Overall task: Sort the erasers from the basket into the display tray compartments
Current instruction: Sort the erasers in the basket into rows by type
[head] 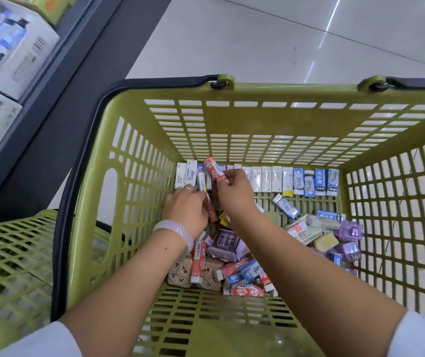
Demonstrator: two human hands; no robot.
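A green plastic basket [232, 119] holds many wrapped erasers. White and blue ones stand in a row [291, 180] against its far wall. A loose heap of red, purple and tan erasers [232, 264] lies near the middle. My right hand [234, 191] pinches a long red eraser [212, 167] at the left end of the row. My left hand [187, 208] grips another red eraser [211, 211] just below it. No display tray is in view.
A second green basket [13, 240] sits low at the left. Dark shelving [59, 73] with boxed goods [5, 47] runs along the left side. Pale floor tiles [309, 34] lie beyond the basket, and its black handle [62, 202] hangs on the left rim.
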